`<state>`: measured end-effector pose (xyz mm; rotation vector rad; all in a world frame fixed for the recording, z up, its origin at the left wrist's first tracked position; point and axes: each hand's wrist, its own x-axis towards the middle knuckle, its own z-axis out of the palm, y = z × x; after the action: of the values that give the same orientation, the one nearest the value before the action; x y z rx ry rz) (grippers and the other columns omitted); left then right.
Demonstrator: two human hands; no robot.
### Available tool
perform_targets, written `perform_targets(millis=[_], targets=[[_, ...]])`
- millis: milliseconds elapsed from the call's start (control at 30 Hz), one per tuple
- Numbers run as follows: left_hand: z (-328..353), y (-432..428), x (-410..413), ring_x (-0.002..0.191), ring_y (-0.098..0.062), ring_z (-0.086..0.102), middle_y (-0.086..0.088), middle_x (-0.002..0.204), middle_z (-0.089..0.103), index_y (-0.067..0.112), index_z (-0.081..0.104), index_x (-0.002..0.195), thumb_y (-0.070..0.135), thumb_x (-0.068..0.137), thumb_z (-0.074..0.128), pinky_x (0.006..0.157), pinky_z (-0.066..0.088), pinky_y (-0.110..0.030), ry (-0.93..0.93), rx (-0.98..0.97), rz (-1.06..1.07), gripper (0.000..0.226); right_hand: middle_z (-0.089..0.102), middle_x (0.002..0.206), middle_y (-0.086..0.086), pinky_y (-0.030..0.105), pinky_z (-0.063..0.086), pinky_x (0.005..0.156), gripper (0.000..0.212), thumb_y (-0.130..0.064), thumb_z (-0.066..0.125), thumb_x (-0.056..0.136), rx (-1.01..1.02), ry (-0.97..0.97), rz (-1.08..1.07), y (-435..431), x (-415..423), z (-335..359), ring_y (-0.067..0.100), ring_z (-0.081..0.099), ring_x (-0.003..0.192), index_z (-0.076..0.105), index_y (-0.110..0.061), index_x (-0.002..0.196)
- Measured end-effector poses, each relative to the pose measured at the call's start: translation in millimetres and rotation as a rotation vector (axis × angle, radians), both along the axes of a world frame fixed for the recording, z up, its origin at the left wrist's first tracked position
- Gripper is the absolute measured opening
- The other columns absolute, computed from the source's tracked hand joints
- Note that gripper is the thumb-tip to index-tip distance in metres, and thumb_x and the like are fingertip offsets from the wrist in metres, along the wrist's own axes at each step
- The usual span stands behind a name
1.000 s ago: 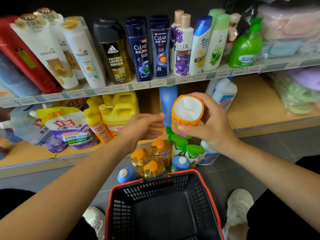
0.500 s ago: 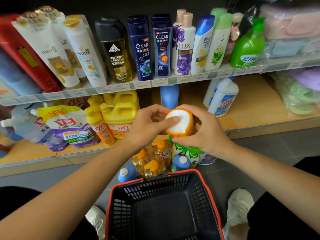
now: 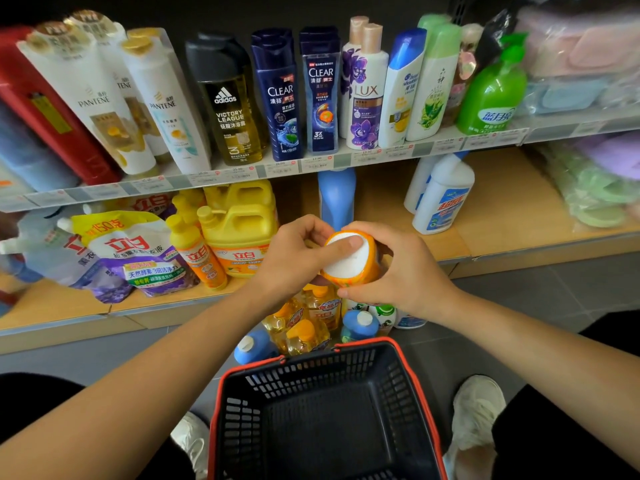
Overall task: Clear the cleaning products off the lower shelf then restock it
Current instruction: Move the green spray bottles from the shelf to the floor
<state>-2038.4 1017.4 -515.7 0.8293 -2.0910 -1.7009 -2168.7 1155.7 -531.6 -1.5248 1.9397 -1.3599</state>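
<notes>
Head view, the only one supplied: the orange cylindrical plastic container (image 3: 349,268), white end face turned to the camera, is held in mid-air between both hands, in front of the pale wooden lower shelf (image 3: 502,209) and above the cluster of yellow and blue bottles on the grey floor (image 3: 304,327). The left hand (image 3: 294,258) grips its left side with fingers curled, one digit laid flat across the white face. The right hand (image 3: 408,271) wraps the opposite side, fingers curled round the orange wall and a fingertip showing under the lower edge. Judged by appearance, the container is rigid, light to moderate in weight, and smooth enough to slip. A grip round the cylindrical wall looks sounder than one on the flat end. The black mesh plastic basket with red rim (image 3: 329,375) sits directly below and nearer the camera. The tall blue plastic bottle (image 3: 336,195), the two white bottles with blue-and-red labels (image 3: 443,199), the yellow handled jug (image 3: 242,230) and the printed refill pouch (image 3: 138,251) stand or lie on the shelf. Not determinable: the container's label, which the hands cover; whether the white face is a lid or a base; the shelf's far left, which is blurred; and the basket's near edge, which is cut off by the frame.
</notes>
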Motion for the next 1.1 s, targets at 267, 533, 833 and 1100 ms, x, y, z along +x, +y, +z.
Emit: perform_targets(millis=[267,533,833,1100], targets=[[2.3,-1.8,2.3,0.086,-0.024,0.073,-0.011,0.104,0.067,0.013,0.063,0.101,0.039,0.072,0.084,0.063,0.063,-0.036,-0.030,-0.055,-0.087,0.044,0.067,0.116,-0.013,0.018,0.054,0.084,0.079,-0.033,0.097,0.059,0.024,-0.012,-0.004,-2.4,-5.7,-0.4,0.005,0.064,0.106,0.061,-0.025,0.128],[-8.0,-11.2,2.3,0.093,-0.014,0.072,-0.011,0.107,0.074,0.016,0.069,0.119,0.012,0.105,0.050,0.077,0.062,-0.031,0.068,0.041,-0.117,0.025,0.069,0.105,-0.012,0.023,0.057,0.078,0.063,-0.031,0.097,0.059,0.074,-0.121,-0.052,-7.8,-25.0,-2.2,0.006,0.066,0.099,0.066,-0.025,0.114],[-63.3,-29.4,7.1,0.114,-0.019,0.059,0.000,0.132,0.061,0.023,0.049,0.145,0.029,0.094,0.070,0.091,0.052,-0.031,-0.415,-0.366,-0.257,0.056,0.076,0.103,-0.003,0.031,0.060,0.081,0.047,-0.027,0.091,0.069,0.051,-0.435,-0.242,-0.7,-56.3,1.1,0.012,0.072,0.098,0.069,-0.022,0.110],[-88.1,-27.3,8.9,0.102,-0.029,0.067,-0.003,0.113,0.070,0.017,0.067,0.120,0.016,0.096,0.067,0.087,0.058,-0.043,-0.289,-0.093,-0.219,0.023,0.076,0.102,-0.002,0.031,0.058,0.079,0.032,-0.030,0.082,0.080,0.027,-0.734,-0.365,12.4,-78.4,-4.7,0.016,0.073,0.101,0.071,-0.019,0.109]])
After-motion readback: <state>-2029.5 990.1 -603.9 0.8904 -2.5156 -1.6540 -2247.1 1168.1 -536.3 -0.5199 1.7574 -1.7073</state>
